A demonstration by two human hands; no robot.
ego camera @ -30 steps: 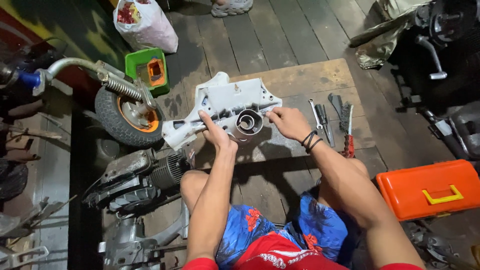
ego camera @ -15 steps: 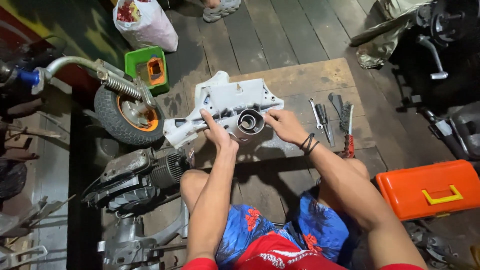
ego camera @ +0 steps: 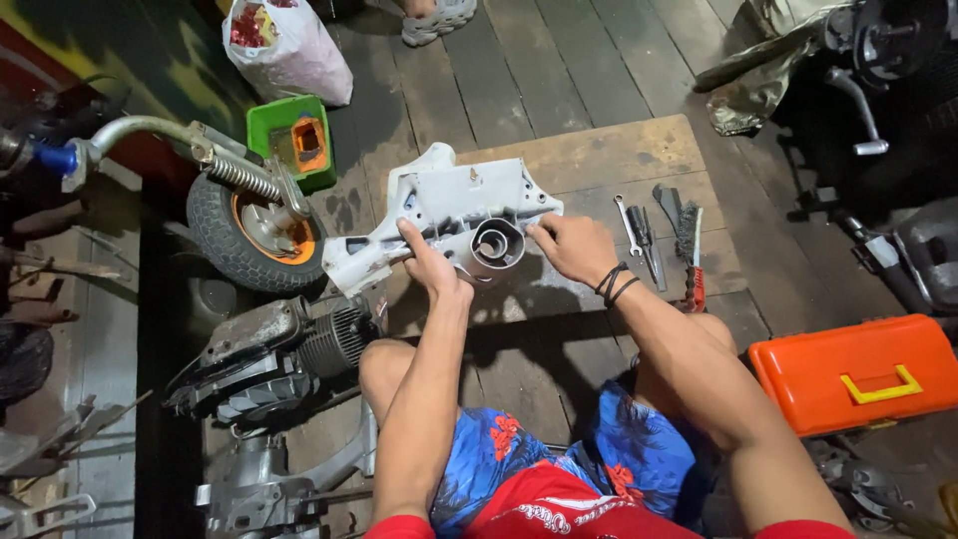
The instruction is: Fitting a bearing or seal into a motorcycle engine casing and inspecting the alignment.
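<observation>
Head view, left hand (ego camera: 431, 265), right hand (ego camera: 571, 247) gripping white housing (ego camera: 449, 205)

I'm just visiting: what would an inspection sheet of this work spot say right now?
Surface: wooden board on a plank floor.
Job's things: grey-white engine housing with a round metal cylinder.
Clutter: wrench, wire brush, orange toolbox, green box, plastic bag.
Hands: left hand and right hand both grip the housing.
Cables: nothing seen.
Surroundings: small wheel, engine parts, another person's foot.
</observation>
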